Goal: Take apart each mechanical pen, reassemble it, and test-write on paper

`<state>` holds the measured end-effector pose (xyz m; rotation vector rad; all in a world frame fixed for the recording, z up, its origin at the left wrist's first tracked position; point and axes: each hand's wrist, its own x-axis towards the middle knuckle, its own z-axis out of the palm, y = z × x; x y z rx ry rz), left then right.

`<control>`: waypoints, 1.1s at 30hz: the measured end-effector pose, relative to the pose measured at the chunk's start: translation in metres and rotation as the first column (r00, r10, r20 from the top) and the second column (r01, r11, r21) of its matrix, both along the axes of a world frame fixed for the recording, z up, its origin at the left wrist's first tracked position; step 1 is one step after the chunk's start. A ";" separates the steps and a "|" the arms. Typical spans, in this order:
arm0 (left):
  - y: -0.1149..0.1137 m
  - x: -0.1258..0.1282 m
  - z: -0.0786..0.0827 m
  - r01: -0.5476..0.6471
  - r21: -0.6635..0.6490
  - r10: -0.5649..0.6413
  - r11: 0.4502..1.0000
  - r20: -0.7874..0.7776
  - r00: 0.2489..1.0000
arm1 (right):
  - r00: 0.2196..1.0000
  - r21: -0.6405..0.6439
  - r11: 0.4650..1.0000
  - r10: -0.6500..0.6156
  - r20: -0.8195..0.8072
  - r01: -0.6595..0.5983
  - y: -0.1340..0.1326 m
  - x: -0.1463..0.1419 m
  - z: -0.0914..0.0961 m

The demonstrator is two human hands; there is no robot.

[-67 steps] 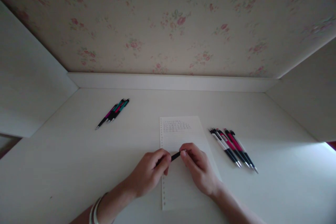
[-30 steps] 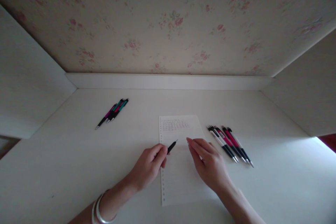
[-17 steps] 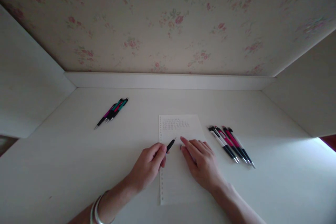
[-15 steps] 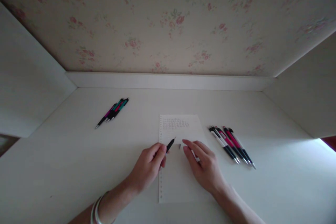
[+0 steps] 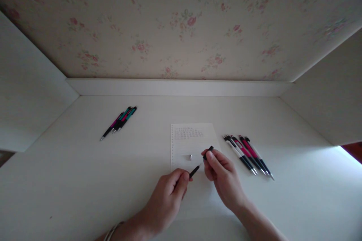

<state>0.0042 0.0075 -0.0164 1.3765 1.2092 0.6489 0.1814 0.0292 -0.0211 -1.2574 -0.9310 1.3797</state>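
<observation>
Far L we've got a bunch of pens (image 5: 118,123) – purple, teal & pink barrels w/ black grips – lying slantwise on the white desk (image 5: 70,180), tips toward us. Next, lower down, some bands (image 5: 112,231) on our L wrist. Our L hand (image 5: 169,196) has thumb & fingers pinching a dark pen body (image 5: 194,171), held over the paper; its thin pale point sticks out, aimed up & R. Under it lies the hole-edged sheet (image 5: 179,147), handwriting at the top, approx. 5 lines, too small to read. A small silver tip piece (image 5: 190,157) sits on the sheet, apart from both hands. Then our R hand (image 5: 222,175), thumb & fingers pinching a short black sleeve (image 5: 209,152), just beside the pale point; can't tell if they touch. Far R, more pens (image 5: 247,155), white & pink, tips toward us.

Step in hand, we'd judge: pen in pieces, sleeve being handled off the body – taking apart or refitting, can't tell from this. Next move calls for, prob., sleeve & point kept in line, firm L pinch, light R fingers, silver piece not knocked.
</observation>
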 end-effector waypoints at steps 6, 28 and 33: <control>-0.001 -0.002 0.001 0.007 -0.030 -0.006 1.000 0.036 0.999 | 0.906 0.193 0.981 -0.105 0.410 0.027 0.009 0.016 0.001; -0.001 0.000 -0.007 0.006 0.083 -0.012 0.997 0.077 0.997 | 0.811 0.095 0.947 0.207 0.547 -0.306 -0.012 -0.005 0.008; -0.002 0.000 -0.007 0.007 0.100 -0.010 0.995 0.031 0.999 | 0.882 0.084 0.967 0.181 0.435 -0.240 -0.018 -0.012 -0.002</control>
